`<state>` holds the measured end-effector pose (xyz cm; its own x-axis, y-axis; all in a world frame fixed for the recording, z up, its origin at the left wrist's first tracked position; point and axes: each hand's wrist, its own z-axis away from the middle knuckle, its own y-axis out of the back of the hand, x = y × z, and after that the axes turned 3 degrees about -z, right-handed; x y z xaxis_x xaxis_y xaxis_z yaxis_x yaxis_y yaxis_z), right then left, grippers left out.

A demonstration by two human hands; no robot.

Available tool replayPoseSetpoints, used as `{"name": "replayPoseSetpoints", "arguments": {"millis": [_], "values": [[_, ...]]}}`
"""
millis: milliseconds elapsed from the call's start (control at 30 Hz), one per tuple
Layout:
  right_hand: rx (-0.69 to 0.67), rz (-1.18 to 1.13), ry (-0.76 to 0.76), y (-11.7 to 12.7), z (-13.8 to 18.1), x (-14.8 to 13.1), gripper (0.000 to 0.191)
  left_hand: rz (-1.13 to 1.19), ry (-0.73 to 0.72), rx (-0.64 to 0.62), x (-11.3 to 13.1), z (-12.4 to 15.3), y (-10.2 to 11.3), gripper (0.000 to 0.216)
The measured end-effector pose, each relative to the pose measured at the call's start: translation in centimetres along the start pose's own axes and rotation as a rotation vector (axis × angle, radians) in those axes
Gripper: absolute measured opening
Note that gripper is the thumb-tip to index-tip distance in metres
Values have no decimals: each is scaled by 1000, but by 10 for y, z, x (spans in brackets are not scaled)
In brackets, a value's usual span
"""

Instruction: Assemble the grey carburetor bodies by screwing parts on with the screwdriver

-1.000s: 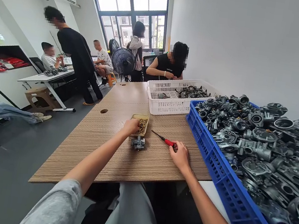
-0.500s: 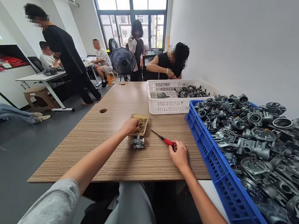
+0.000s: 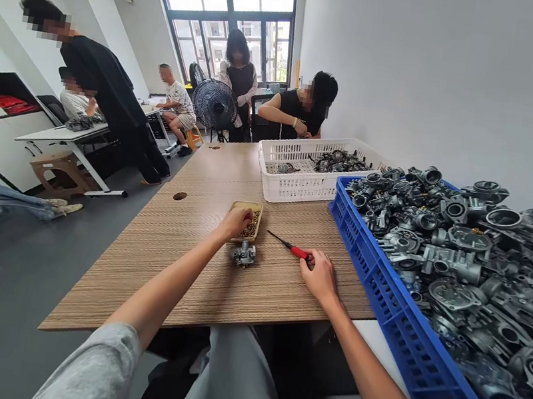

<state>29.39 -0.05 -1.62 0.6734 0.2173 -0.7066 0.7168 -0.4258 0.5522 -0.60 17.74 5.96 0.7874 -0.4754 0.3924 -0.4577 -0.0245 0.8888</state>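
Note:
My left hand (image 3: pixel 236 223) reaches into a small cream tray (image 3: pixel 246 206) of brass-coloured small parts (image 3: pixel 253 224). Its fingers are bent down and pressed together among the parts; what they pinch, if anything, is hidden. Just in front of the tray a metal carburetor (image 3: pixel 244 254) sits on the wooden table, untouched. To the right, my right hand (image 3: pixel 319 273) rests on the tabletop with its fingers closed on the red handle of a screwdriver (image 3: pixel 297 251). The dark shaft points away to the left, toward the tray.
A blue crate (image 3: pixel 382 299) heaped with carburetors stands along the right side. Behind it is a white basket (image 3: pixel 293 190) holding more carburetors. One person (image 3: pixel 306 108) sits at the table's far end. Several others are farther back, near a black fan (image 3: pixel 214 105).
My left hand has lifted slightly within the tray. My right hand and the screwdriver stay in place. The view has shifted a little, and a person by the fan has lowered an arm.

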Motion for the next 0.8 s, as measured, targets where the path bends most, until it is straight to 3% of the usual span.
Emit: {"name": "replayPoseSetpoints", "arguments": {"millis": [800], "values": [[-4, 8, -7, 1, 0, -1, 17, 132, 78, 16, 4, 2, -9, 12]]}}
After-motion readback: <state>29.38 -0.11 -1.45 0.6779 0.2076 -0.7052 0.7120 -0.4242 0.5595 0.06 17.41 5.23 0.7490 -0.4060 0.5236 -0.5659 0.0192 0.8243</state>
